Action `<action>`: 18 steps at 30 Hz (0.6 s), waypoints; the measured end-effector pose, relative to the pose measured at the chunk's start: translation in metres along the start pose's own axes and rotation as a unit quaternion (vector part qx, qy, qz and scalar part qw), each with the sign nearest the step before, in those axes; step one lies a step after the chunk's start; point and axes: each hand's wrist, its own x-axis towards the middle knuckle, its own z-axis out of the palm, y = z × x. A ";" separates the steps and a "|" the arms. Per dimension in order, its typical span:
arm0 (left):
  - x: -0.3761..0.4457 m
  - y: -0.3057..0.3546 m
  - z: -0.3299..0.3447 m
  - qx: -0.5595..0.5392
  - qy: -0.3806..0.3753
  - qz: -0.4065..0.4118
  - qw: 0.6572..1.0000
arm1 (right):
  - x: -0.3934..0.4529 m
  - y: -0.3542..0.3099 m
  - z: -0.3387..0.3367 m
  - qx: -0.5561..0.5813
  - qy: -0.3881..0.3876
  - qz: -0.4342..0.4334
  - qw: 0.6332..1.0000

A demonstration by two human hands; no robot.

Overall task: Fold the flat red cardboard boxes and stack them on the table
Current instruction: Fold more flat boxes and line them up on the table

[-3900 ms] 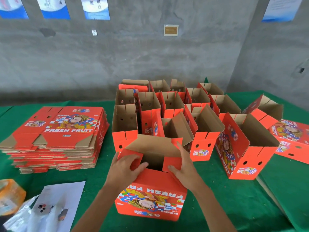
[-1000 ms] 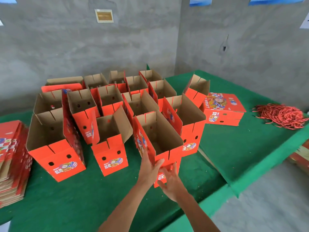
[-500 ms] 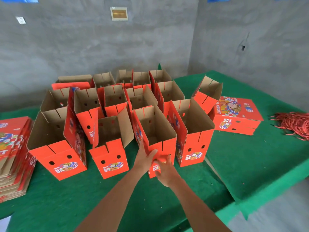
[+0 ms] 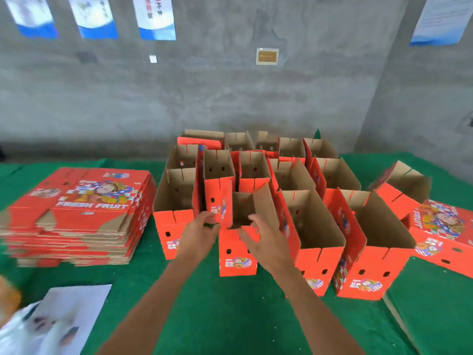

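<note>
Hands first, from the head camera, the only view I have. My left hand [image 4: 198, 233] is out over the green felt-covered table [image 4: 230, 316], fingers loosely curled near the upper left corner of a narrow folded red cardboard box [image 4: 236, 254] in the front row. I cannot tell whether the fingertips touch the cardboard; the frame is blurred there, and I see nothing gripped. My right hand [image 4: 266, 240] is spread open with the fingers apart and slightly bent, in front of the same box's open top and holding nothing.

That narrow box stands upright with its brown inside showing and its top flaps raised. It sits in a cluster of folded red cardboard boxes [image 4: 268, 175], all upright and open at the top, packed close in rows that run toward the grey concrete wall [image 4: 230, 98]. Just to its right stand two wider boxes, one [image 4: 314, 257] beside my right forearm and another [image 4: 373, 270] further right.

Well to the left lies a stack of flat red cardboard boxes [image 4: 76, 216], the top sheet printed "FRESH FRUIT". At the far right a closed red box [image 4: 445, 234] lies on its side, with a tilted open box [image 4: 401, 185] behind it. Near the bottom left corner lie a white sheet of paper [image 4: 76, 311] and a blurred clear plastic bag [image 4: 28, 331].
</note>
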 end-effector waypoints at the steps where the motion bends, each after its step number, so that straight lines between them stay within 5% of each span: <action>1: 0.001 -0.016 -0.028 0.001 0.019 -0.022 1.000 | 0.007 -0.019 0.013 0.010 -0.001 -0.022 1.000; 7: 0.006 -0.127 -0.180 0.026 0.128 -0.083 0.988 | 0.037 -0.154 0.116 0.074 -0.039 -0.105 0.991; 10: 0.015 -0.185 -0.242 0.041 0.126 -0.116 0.984 | 0.051 -0.215 0.175 0.089 -0.064 -0.120 0.987; 18: 0.079 -0.311 -0.334 0.186 0.088 -0.126 0.970 | 0.088 -0.286 0.307 0.064 -0.169 -0.013 0.983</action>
